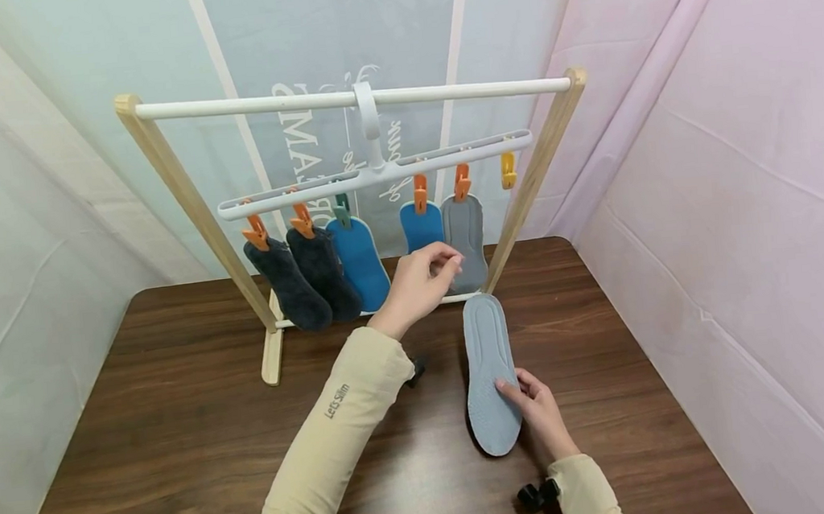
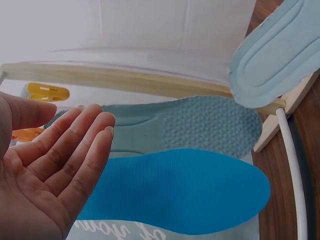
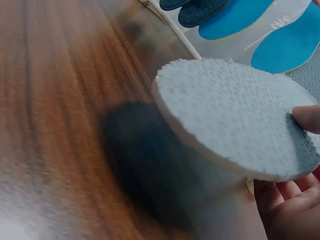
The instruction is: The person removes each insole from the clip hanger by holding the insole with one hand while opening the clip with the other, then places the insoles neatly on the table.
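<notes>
My right hand [image 1: 543, 414] pinches a light grey insole [image 1: 487, 348] by its side near the heel, thumb on top and fingers underneath. The insole is held over the table, its toe end pointing at the rack. My left hand [image 1: 420, 284] holds nothing; its fingers are loosely bent in front of a hanging blue insole [image 2: 185, 190] and a hanging grey insole [image 2: 210, 125]. Those two hang from orange clips [image 1: 462, 182] on the right half of a white hanger [image 1: 448, 157]. A yellow clip [image 1: 508, 170] at the hanger's right end holds nothing.
The hanger hooks over the white bar [image 1: 247, 105] of a wooden rack [image 1: 186, 202]. On its left half hang two dark fuzzy insoles [image 1: 289, 287] and another blue insole [image 1: 361, 261], the latter from a green clip [image 1: 341, 212]. Beneath is a dark wooden table [image 1: 179, 437]; pale curtains surround it.
</notes>
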### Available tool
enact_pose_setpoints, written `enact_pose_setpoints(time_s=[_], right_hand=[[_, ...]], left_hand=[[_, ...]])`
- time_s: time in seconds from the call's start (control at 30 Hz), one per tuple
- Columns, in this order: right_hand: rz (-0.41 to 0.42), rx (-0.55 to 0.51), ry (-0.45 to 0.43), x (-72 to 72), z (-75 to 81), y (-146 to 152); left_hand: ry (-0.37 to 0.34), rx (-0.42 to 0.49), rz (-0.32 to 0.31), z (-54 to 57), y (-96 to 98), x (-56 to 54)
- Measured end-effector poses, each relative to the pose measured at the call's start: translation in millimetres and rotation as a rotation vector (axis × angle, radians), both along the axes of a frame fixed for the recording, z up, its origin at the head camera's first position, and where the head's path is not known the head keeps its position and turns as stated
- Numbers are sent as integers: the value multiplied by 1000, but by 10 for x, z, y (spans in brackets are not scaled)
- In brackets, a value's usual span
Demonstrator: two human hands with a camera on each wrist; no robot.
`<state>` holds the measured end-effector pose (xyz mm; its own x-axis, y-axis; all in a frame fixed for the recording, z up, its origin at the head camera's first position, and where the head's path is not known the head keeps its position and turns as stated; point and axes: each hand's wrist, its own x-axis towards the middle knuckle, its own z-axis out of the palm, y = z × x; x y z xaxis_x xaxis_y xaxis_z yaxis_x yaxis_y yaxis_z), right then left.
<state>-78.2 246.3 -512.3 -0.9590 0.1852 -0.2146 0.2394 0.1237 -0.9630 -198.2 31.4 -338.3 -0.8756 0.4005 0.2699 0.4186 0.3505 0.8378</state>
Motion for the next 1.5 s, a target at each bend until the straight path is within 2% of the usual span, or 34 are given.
enact_pose_setpoints(time_s=[0.27,0.57,0.83,0.87,1.0,1.13,1.33,1.5], right_hand=[[-27,-50,-33,60,-129,-67],[9,8,-53,114,-236,-134],[14,73,-64,140,-242,-176],[17,82,-66,147,-189,-198],[29,113,-53,148,-167,-222],[31,135,-32,148,-217,-233],[35,203,16,148,-200,-264],[40,349,45,164,-206,-264]], left_hand=[[7,22,36,18,-46,-8],[30,18,50,10,-61,-16],[30,20,53,-2,-77,3],[31,20,55,-5,-78,3],[36,21,62,-12,-86,1],[26,20,60,-16,-94,1],[22,19,59,-21,-108,-2],[18,15,59,-26,-119,-1]])
